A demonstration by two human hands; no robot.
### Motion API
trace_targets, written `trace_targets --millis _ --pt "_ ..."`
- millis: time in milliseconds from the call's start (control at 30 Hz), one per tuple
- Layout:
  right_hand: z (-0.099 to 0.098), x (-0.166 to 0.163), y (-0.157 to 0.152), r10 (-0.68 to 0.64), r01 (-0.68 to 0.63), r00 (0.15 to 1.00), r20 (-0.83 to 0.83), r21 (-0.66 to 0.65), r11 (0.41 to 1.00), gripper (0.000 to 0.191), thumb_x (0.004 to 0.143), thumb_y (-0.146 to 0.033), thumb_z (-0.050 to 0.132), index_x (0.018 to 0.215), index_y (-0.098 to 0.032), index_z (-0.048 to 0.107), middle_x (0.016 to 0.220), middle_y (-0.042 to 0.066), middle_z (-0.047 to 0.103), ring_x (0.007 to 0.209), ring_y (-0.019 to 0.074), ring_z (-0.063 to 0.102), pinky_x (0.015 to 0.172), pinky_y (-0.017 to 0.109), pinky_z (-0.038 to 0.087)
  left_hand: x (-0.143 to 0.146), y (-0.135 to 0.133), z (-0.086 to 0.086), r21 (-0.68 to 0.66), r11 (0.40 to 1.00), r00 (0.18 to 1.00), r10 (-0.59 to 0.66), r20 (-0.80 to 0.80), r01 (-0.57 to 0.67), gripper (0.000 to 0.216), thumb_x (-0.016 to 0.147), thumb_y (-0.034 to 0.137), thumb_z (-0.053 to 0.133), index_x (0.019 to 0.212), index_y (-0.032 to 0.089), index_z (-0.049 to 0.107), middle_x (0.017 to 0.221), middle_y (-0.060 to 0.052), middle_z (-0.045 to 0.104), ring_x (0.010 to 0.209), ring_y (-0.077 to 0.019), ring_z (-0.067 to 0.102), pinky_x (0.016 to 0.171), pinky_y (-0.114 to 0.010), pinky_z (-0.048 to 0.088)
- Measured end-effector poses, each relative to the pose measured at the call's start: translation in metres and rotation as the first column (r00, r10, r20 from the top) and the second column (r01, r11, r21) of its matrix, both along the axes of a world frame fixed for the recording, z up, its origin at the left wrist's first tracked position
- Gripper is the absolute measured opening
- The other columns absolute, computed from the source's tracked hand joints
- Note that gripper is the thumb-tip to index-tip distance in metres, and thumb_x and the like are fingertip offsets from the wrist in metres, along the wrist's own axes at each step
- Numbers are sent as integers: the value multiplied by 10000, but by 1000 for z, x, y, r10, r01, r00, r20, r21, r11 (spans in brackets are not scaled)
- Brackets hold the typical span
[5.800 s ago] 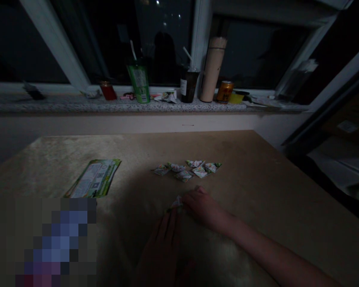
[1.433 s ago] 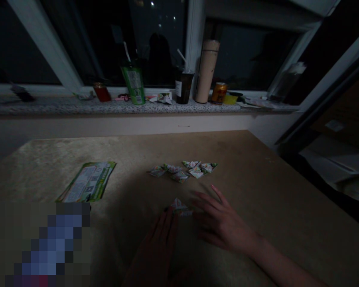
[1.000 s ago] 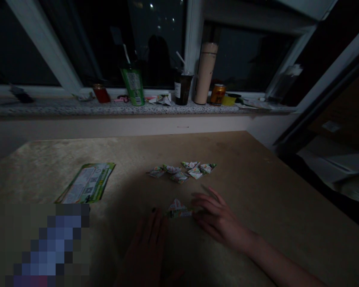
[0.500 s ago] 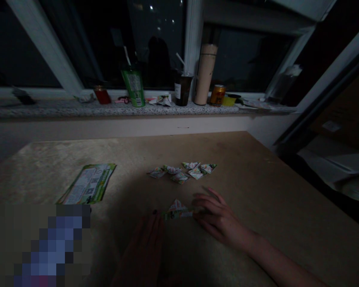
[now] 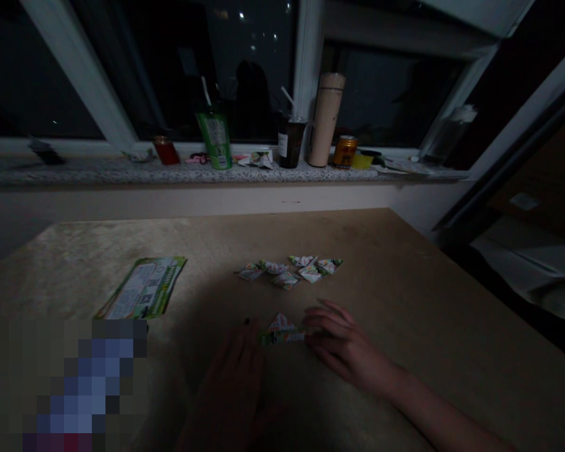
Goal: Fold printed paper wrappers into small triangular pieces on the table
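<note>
A small folded piece of printed paper (image 5: 282, 331) lies on the tan table (image 5: 405, 289) in front of me, a triangle flap standing over a narrow strip. My left hand (image 5: 238, 376) rests flat at its left end, fingers stretched out. My right hand (image 5: 343, 345) lies at its right end, fingers spread, fingertips touching the strip. Beyond it sits a cluster of several small folded paper triangles (image 5: 292, 270).
A green and white printed leaflet (image 5: 144, 289) lies at the left. On the stone windowsill (image 5: 98, 171) stand a green cup with a straw (image 5: 215, 137), a dark cup (image 5: 289, 141), a tall beige flask (image 5: 326, 119), a can (image 5: 344, 152) and a red jar (image 5: 166, 150). The table edge drops off at the right.
The left hand slid back from on top of the folded paper to its left end. The right hand settled at the right end. The paper now shows a long strip under its triangle.
</note>
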State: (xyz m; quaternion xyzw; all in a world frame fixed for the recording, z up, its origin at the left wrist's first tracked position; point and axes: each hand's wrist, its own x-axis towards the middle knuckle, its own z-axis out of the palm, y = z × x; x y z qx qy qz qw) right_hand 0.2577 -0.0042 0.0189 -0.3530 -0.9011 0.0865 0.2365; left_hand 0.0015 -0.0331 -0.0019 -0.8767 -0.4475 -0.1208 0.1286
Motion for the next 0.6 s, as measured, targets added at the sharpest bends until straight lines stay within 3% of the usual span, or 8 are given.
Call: trace_targets --millis 133,200,500,600 --pt "-2 -2 1 -7 6 999 -34 -15 1000 185 909 -214 480 950 -208 659 1093 57 621 1110 198 521 1034 448 346 10 16 11 -111 994 995 31 92 -21 467 872 407 481 1272 168 506 1301 -98 538 1163 -273 497 997 -441 351" --pt "-2 -3 2 -7 5 998 -61 -34 999 163 902 -219 494 915 -204 656 1084 61 624 1092 201 529 998 429 379 12 24 11 -175 984 989 55 139 -30 460 889 338 474 1320 179 449 1338 -85 501 1189 -246 471 1004 -421 355" --pt "-3 -10 6 -62 45 993 -102 -168 985 102 883 -211 534 964 -204 595 1042 61 621 1049 195 533 925 374 402 14 41 3 -290 957 962 59 268 22 333 900 236 482 1225 270 543 1350 -33 475 1216 -213 434 1019 -424 348" --pt "-5 -14 7 -135 113 985 -107 -192 975 174 860 -196 569 1034 -199 580 1068 60 609 1065 196 515 934 367 385 14 40 3 -305 952 949 80 305 18 327 893 215 486 1210 262 552 1325 -30 493 1201 -207 445 1017 -421 353"
